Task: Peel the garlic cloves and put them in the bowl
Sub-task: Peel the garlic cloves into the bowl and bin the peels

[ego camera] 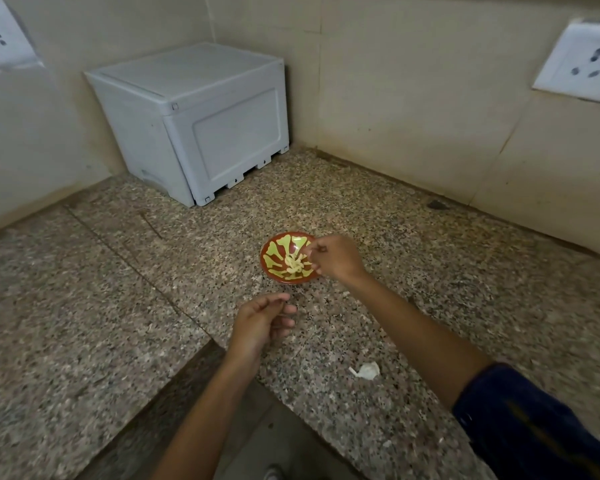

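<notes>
- Speckled granite counter (430,271) filled an L-shaped corner, bounded at the back and on both sides by beige tiled walls (395,98); its near edge cut diagonally from lower left toward the middle, with a darker floor gap below it.
- Open counter lay on every side of the bowl (272,263), widest to the left and to the right.
- A small red bowl with a yellow-green pattern sat near the middle of the counter, well apart from the walls, and pale peeled garlic cloves (293,263) lay in its centre.
- The right hand (336,256) hung over the bowl's right rim, fingertips drawn together and pointed down at the cloves; whether it pinched anything could not be told.
- The left hand (262,323) hovered just short of the bowl, above the counter, fingers loosely curled and holding nothing visible.
- A scrap of white garlic skin (366,370) lay on the counter near the front edge, between the two forearms.
- A grey plastic box (194,123) stood in the back corner, against the walls, well clear of the hands.
- White wall sockets (582,60) were mounted at upper right and upper left.
- No readable writing or brand showed anywhere.
- A dark blue sleeve (534,420) covered the right upper arm.
</notes>
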